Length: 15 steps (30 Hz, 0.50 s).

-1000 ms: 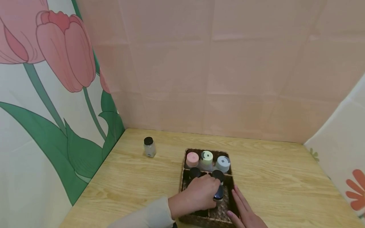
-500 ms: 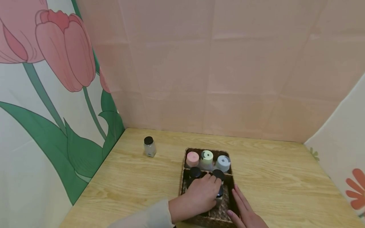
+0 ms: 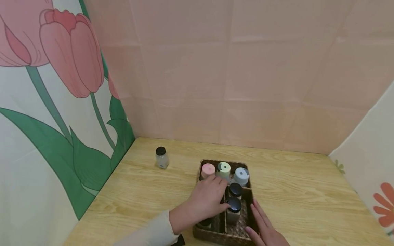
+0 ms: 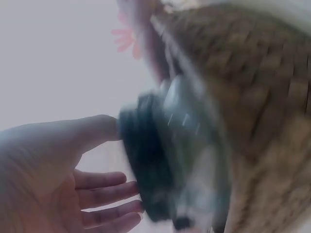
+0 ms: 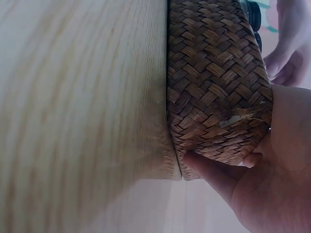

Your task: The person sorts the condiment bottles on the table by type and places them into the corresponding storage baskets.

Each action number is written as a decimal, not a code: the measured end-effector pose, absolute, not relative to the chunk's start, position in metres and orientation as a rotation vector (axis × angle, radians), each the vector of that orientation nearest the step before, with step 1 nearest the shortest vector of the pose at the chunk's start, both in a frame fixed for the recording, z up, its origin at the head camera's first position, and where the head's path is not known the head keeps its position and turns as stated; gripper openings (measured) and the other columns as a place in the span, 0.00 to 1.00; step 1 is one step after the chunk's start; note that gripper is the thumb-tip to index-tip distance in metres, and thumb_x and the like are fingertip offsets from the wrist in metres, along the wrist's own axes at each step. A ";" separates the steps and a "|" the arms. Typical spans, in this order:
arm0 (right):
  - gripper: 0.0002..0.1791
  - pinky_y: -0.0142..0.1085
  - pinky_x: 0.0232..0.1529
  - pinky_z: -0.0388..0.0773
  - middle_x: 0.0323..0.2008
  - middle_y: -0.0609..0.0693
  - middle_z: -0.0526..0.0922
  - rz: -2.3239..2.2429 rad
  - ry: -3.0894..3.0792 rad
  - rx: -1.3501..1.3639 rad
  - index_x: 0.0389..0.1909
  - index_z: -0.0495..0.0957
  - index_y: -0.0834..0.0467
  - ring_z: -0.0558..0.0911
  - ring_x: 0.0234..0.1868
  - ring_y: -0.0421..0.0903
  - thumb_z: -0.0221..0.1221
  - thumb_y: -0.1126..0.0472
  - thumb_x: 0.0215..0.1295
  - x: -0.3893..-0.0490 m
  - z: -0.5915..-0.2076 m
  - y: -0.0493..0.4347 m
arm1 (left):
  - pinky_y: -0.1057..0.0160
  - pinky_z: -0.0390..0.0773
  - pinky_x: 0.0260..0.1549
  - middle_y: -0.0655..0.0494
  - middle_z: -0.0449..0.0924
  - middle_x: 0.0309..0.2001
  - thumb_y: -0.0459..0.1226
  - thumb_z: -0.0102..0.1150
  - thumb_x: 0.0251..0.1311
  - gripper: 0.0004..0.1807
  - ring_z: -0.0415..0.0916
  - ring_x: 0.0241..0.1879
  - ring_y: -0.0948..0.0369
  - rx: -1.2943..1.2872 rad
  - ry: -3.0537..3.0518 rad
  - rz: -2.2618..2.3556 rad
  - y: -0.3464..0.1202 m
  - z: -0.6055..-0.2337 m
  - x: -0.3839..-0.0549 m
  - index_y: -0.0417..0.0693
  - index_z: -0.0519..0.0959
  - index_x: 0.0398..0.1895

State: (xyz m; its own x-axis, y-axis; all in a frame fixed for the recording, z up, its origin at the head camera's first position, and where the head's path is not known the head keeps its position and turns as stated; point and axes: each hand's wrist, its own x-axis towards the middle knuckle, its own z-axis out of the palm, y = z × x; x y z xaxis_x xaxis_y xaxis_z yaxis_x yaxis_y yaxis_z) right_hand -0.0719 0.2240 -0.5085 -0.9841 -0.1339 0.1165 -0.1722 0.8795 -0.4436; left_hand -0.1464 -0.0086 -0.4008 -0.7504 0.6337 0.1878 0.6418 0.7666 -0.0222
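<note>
A woven basket (image 3: 226, 236) with compartments stands on the table. Over its left part is my left hand (image 3: 204, 200), fingers spread and holding nothing, thumb tip beside a black-lidded jar (image 3: 234, 209) in the right compartment. Behind that jar stands another black-lidded jar (image 3: 235, 190). In the left wrist view the thumb and fingertips are right by a dark lid (image 4: 146, 155), blurred. My right hand (image 3: 268, 229) lies with straight fingers along the basket's right wall; its thumb (image 5: 211, 170) touches the woven side. Most of the left compartment is hidden under the left hand.
Jars with a pink lid (image 3: 208, 169), a pale green lid (image 3: 224, 168) and a light blue lid (image 3: 241, 174) fill the back compartment. A black-lidded glass jar (image 3: 161, 158) stands alone at the back left. Something black (image 3: 179, 241) shows below the left sleeve.
My left hand has let go of the front black-lidded jar, which now stands in the right compartment, and has moved left and away with its fingers opened. The right hand stays put.
</note>
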 end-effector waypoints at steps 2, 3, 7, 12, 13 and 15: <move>0.43 0.44 0.40 0.84 0.77 0.57 0.58 0.717 -2.966 0.249 0.76 0.61 0.62 0.78 0.63 0.55 0.53 0.36 0.73 -0.072 -0.508 0.225 | 0.65 0.82 0.42 0.58 0.81 0.54 0.62 0.69 0.55 0.36 0.77 0.52 0.60 -0.977 -2.765 -0.096 -0.017 -0.397 -0.151 0.52 0.77 0.61; 0.43 0.45 0.41 0.84 0.77 0.57 0.58 0.721 -2.969 0.252 0.76 0.61 0.63 0.77 0.64 0.56 0.53 0.36 0.73 -0.072 -0.508 0.225 | 0.63 0.82 0.44 0.58 0.80 0.55 0.62 0.68 0.56 0.36 0.76 0.53 0.59 -0.956 -2.764 -0.117 -0.021 -0.394 -0.153 0.51 0.77 0.61; 0.43 0.46 0.41 0.84 0.78 0.58 0.57 0.734 -2.969 0.264 0.76 0.60 0.63 0.76 0.65 0.57 0.53 0.36 0.73 -0.073 -0.509 0.227 | 0.58 0.80 0.53 0.55 0.78 0.61 0.60 0.66 0.60 0.36 0.74 0.59 0.56 -0.847 -2.779 -0.220 -0.036 -0.389 -0.161 0.50 0.75 0.65; 0.42 0.44 0.40 0.84 0.78 0.56 0.57 0.705 -2.940 0.288 0.76 0.61 0.63 0.77 0.64 0.55 0.55 0.38 0.73 -0.073 -0.512 0.227 | 0.52 0.77 0.58 0.52 0.73 0.68 0.57 0.67 0.60 0.38 0.71 0.65 0.53 -0.660 -2.764 -0.343 -0.058 -0.389 -0.177 0.49 0.72 0.69; 0.42 0.43 0.40 0.84 0.78 0.56 0.57 0.699 -2.932 0.291 0.76 0.61 0.62 0.77 0.64 0.55 0.55 0.38 0.73 -0.073 -0.512 0.227 | 0.50 0.76 0.59 0.51 0.72 0.69 0.56 0.68 0.60 0.38 0.70 0.65 0.52 -0.623 -2.754 -0.371 -0.064 -0.389 -0.181 0.49 0.72 0.69; 0.42 0.43 0.40 0.84 0.78 0.55 0.57 0.692 -2.934 0.290 0.76 0.61 0.62 0.77 0.64 0.55 0.55 0.38 0.73 -0.073 -0.512 0.227 | 0.48 0.74 0.62 0.49 0.71 0.70 0.54 0.68 0.61 0.37 0.68 0.67 0.50 -0.553 -2.730 -0.449 -0.076 -0.391 -0.192 0.48 0.72 0.69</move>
